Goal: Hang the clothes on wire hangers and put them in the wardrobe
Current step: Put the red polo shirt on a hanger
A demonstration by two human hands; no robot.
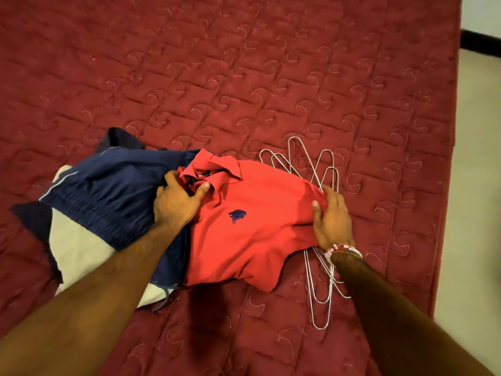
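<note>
Far left: a cream garment [78, 248] lies under a navy garment [108, 191], both heaped on the maroon quilt [244, 77]. The left hand [176, 202] grips bunched fabric at the collar of the red polo shirt [249, 234], thumb spread along the collar. The shirt lies front up, overlapping the navy garment. The right hand [332, 221], beaded bracelet [343, 251] at the wrist, pinches the shirt's right edge, thumb on top. Wire hangers [322, 169] lie stacked, partly beneath shirt and hand. Open quilt lies beyond; the bed edge and pale floor [474, 185] are at the right.
</note>
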